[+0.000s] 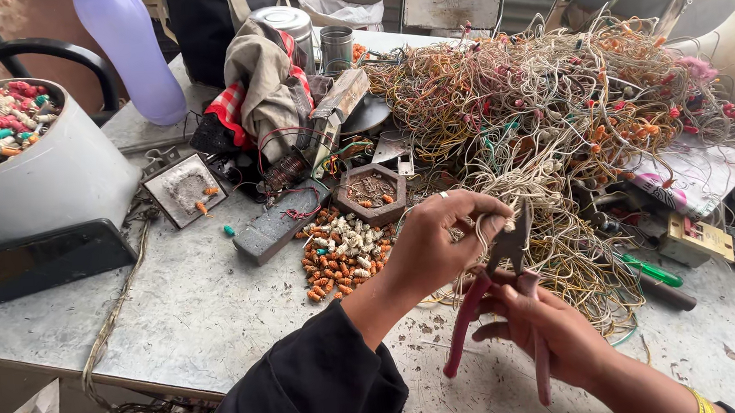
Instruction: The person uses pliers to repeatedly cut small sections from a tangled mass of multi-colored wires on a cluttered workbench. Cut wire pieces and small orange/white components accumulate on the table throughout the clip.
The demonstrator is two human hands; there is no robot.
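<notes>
Both hands are working close together over the metal table (180, 308): the left hand (437, 245) is pinching a pale wire (479, 226) between its fingertips, and the right hand (550, 327) is gripping the pink-handled pliers (504, 258), whose jaws are meeting that wire. Just behind them is sprawling the big tangle of wires (547, 105), with a heap of small orange and white caps (341, 254) lying to its left.

My one head camera looks down and forward, close over the table (180, 308), wire pile (547, 113) far right.
</notes>
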